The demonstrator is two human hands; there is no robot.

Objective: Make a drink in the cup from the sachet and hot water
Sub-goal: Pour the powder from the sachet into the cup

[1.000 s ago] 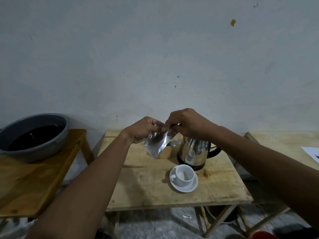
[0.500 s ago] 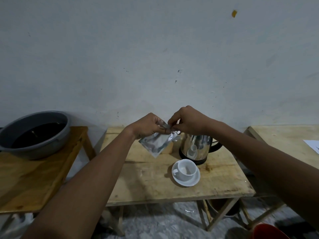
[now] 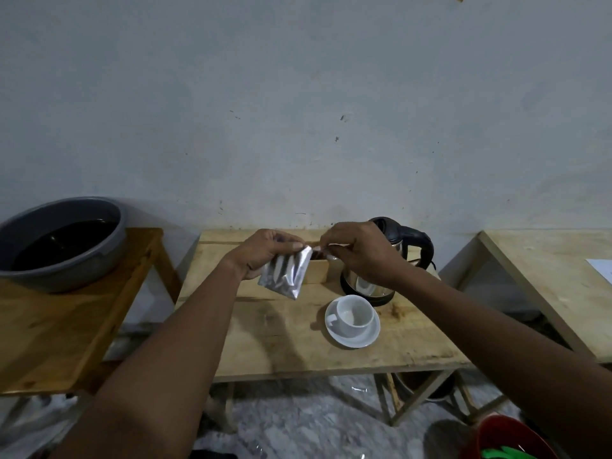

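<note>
Both hands are raised above the wooden table (image 3: pixel 265 342). The left hand (image 3: pixel 261 251) pinches the silver sachet (image 3: pixel 287 274) at its top edge, the pouch hanging below; the right hand (image 3: pixel 359 251) pinches what seems a torn strip beside that corner. Nearer and right, the white cup (image 3: pixel 356 316) sits on its saucer (image 3: pixel 352 341), the kettle (image 3: pixel 397 260) just beyond.

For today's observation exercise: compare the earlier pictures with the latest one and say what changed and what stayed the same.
The hands have drawn apart at the sachet's top: the left hand keeps the silver sachet, now hanging more upright, while the right hand has pulled rightward, pinching what looks like a torn strip. The cup on its saucer, the kettle and the grey basin stayed put.
</note>
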